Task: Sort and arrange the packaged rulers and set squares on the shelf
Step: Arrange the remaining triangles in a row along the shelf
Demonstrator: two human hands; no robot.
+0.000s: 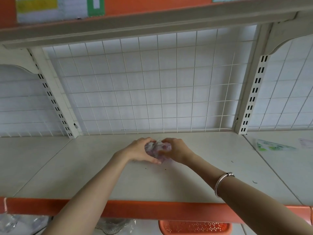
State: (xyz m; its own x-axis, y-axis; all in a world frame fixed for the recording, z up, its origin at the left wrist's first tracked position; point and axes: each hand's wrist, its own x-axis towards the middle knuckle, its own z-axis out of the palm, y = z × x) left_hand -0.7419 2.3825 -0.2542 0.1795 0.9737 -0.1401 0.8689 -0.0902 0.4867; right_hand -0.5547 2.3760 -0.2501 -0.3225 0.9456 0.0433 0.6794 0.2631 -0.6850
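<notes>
On the white shelf (101, 175), near its back, both my hands close around a small pink and purple pack in clear plastic wrap (161, 148). My left hand (140, 150) cups its left side with the thumb along the bottom. My right hand (176, 150) grips its right side. Most of the pack is hidden between my palms. A green and white triangular set square pack (272, 146) lies flat on the neighbouring shelf section to the right, with a pale pink pack (305, 143) at the frame's right edge.
A white wire grid (152, 82) backs the shelf between two slotted uprights (254, 92). An upper shelf (152, 17) overhangs. The shelf front has an orange strip (135, 209). Below it sit an orange perforated basket (194, 228) and clear plastic bags (22, 223).
</notes>
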